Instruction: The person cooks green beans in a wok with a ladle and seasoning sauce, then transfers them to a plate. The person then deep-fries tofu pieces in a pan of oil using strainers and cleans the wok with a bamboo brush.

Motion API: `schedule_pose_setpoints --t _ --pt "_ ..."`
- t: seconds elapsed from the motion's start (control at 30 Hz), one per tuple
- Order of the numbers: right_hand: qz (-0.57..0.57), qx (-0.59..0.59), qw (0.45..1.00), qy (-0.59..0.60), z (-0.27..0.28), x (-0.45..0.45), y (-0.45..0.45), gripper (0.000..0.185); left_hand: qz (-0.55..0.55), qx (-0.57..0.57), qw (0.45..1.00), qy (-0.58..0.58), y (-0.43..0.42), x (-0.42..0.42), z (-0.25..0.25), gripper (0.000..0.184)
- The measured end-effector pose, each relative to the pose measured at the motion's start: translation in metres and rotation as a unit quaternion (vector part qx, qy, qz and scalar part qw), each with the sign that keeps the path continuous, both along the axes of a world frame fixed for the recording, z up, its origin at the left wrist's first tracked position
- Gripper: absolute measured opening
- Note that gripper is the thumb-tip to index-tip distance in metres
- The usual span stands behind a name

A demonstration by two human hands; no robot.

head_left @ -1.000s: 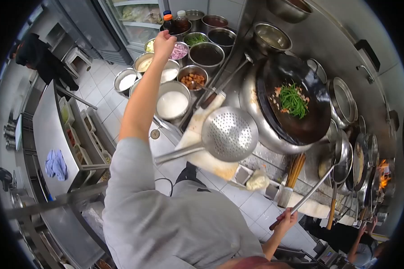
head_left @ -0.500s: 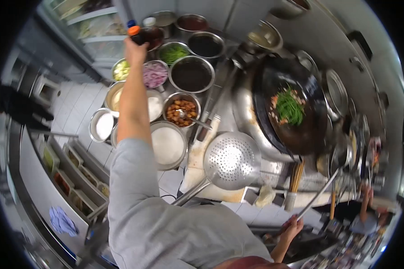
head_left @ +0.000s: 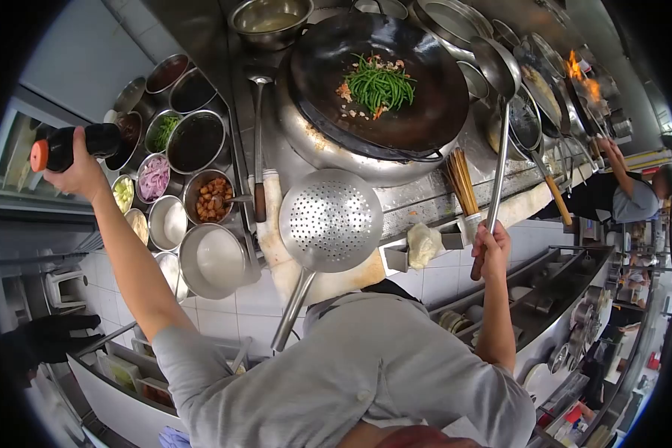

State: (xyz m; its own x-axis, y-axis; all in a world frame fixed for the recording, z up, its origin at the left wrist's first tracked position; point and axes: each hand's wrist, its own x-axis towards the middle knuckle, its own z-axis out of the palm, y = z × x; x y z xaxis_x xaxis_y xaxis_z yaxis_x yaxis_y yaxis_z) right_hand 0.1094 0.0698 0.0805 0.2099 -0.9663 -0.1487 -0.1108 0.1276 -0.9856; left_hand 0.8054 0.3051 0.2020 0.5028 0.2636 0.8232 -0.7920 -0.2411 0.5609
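My left hand (head_left: 81, 176) is closed around a dark bottle (head_left: 101, 142) with an orange cap, held out to the left beside the seasoning bowls. The bottle lies on its side, cap pointing left. In my right hand (head_left: 493, 250) is the handle of a long metal ladle (head_left: 498, 66), its bowl raised to the right of the wok (head_left: 313, 89). Green vegetable strips (head_left: 381, 84) lie in the wok with small pinkish pieces around them. A perforated strainer (head_left: 331, 216) rests in front of the wok, touched by neither hand.
Metal bowls on the left hold dark liquid (head_left: 196, 140), sliced onion (head_left: 154, 178), brown chunks (head_left: 213, 198) and white powder (head_left: 220, 257). A wok spatula (head_left: 259, 142) lies beside the stove. At far right a co-worker (head_left: 635, 196) stands near a flame (head_left: 584, 75).
The bottle has come away from the bowls' far corner, tipping sideways in my left hand. My right hand has raised the ladle beside the wok. The view has turned.
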Motion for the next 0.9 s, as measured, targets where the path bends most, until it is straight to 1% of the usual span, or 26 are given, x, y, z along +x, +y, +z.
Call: schedule_pose_setpoints --t 0.03,0.07,0.17,0.23,0.3,0.37,0.43,0.5,0.6,0.67,0.7,0.83,0.9 --pt "0.008 0.003 1.0 -0.006 -0.002 -0.002 -0.006 0.011 -0.085 -0.027 0.995 -0.043 -0.003 -0.025 0.016 0.056" --pt "0.015 0.006 1.0 -0.013 -0.003 -0.005 -0.01 0.012 -0.095 0.014 0.994 -0.044 -0.005 -0.052 0.029 0.054" --pt "0.039 0.024 0.998 -0.037 -0.001 -0.016 -0.024 0.01 -0.234 0.106 0.966 0.027 -0.029 -0.127 0.046 0.063" --pt "0.051 0.04 0.997 -0.048 0.001 -0.026 -0.035 0.009 -0.225 0.236 0.934 0.145 -0.056 -0.169 0.047 0.061" --pt "0.062 0.047 0.996 -0.051 0.0 -0.043 -0.045 0.008 -0.237 0.368 0.895 0.083 -0.1 -0.202 0.036 0.067" --pt "0.069 0.051 0.996 -0.039 0.002 -0.061 -0.055 0.008 -0.218 0.516 0.822 0.106 -0.147 -0.232 0.019 0.069" --pt "0.074 0.053 0.996 -0.013 0.008 -0.079 -0.061 0.006 -0.219 0.643 0.719 0.146 -0.196 -0.263 0.013 0.068" --pt "0.073 0.054 0.996 0.002 0.008 -0.097 -0.066 0.006 -0.159 0.737 0.651 0.09 -0.236 -0.285 -0.002 0.059" --pt "0.08 0.052 0.995 0.021 0.006 -0.122 -0.077 0.008 -0.111 0.805 0.583 0.018 -0.288 -0.291 -0.033 0.052" --pt "0.087 0.055 0.994 0.033 0.002 -0.138 -0.084 0.009 -0.078 0.792 0.605 0.027 -0.316 -0.285 -0.047 0.049" --pt "0.09 0.057 0.994 0.038 -0.002 -0.146 -0.088 0.009 -0.061 0.786 0.614 0.031 -0.321 -0.292 -0.045 0.048" --pt "0.085 0.064 0.994 0.032 -0.009 -0.163 -0.104 0.008 -0.084 0.812 0.575 0.053 -0.321 -0.318 -0.029 0.049" --pt "0.094 0.071 0.993 0.024 -0.014 -0.168 -0.112 0.009 -0.074 0.825 0.558 0.053 -0.311 -0.33 -0.025 0.049"
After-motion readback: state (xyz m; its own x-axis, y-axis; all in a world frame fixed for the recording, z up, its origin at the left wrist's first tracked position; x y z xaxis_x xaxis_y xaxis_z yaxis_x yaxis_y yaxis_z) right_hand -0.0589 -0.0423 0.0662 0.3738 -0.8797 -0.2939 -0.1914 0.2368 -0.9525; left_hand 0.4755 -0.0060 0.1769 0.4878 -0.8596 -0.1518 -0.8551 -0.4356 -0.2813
